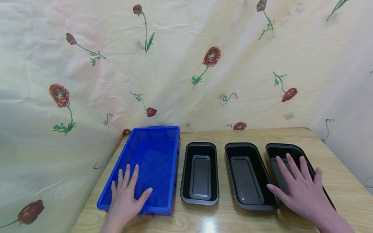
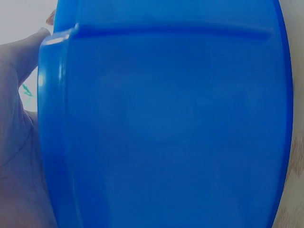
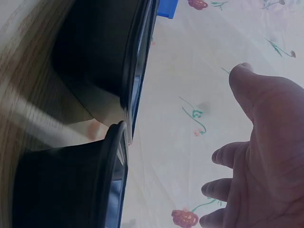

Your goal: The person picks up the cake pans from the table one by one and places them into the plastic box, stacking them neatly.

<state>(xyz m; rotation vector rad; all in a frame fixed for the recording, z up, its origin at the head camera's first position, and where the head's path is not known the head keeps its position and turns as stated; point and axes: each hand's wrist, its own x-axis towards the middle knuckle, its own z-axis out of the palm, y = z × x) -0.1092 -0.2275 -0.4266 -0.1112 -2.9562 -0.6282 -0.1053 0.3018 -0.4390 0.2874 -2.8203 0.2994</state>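
My left hand [image 1: 125, 197], fingers spread, hovers over the near left part of a blue plastic tray [image 1: 174, 168]. In the left wrist view the tray's blue outer wall [image 2: 166, 123] fills most of the picture, with part of the hand [image 2: 19, 133] at the left edge. Above the rightmost black loaf pan [image 1: 278, 149], my right hand [image 1: 303, 191] is spread with nothing in its grasp. Its thumb overlaps the near rim of the middle pan [image 1: 247, 181] in the head view. The right wrist view shows the hand [image 3: 270, 142] above the level of two dark pan walls [image 3: 61, 185].
A third black loaf pan [image 1: 201, 178] stands between the blue tray and the middle pan. All of them rest on a light wooden table [image 1: 233, 223]. Behind and at the left hangs a pale cloth [image 1: 175, 74] printed with red flowers.
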